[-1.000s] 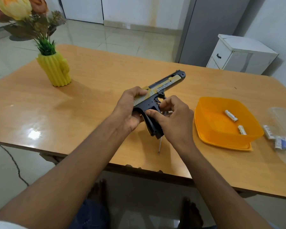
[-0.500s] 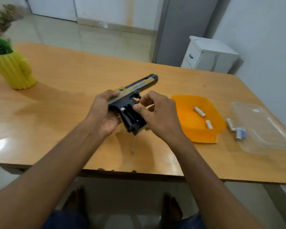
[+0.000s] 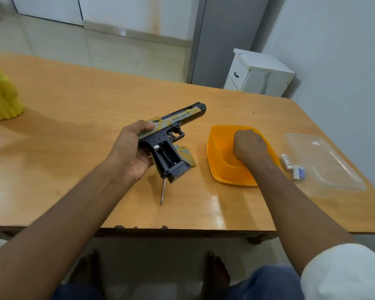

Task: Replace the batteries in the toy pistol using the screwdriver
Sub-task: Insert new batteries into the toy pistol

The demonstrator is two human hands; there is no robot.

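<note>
My left hand holds the black and yellow toy pistol by the rear of its slide, above the table. The grip's battery compartment is uncovered, and one battery end shows near its top. The camouflage cover lies on the table just right of the grip. The screwdriver's metal shaft pokes out from under the pistol toward me. My right hand is inside the orange bowl with its fingers curled downward; what it holds is hidden.
Several white and blue batteries lie between the bowl and a clear plastic lid at the table's right. A yellow vase stands at the far left. The table's front edge runs close to me.
My right hand left the pistol's grip and moved right into the orange bowl, covering the batteries there. The grip cover now lies on the table. The view has swung right.
</note>
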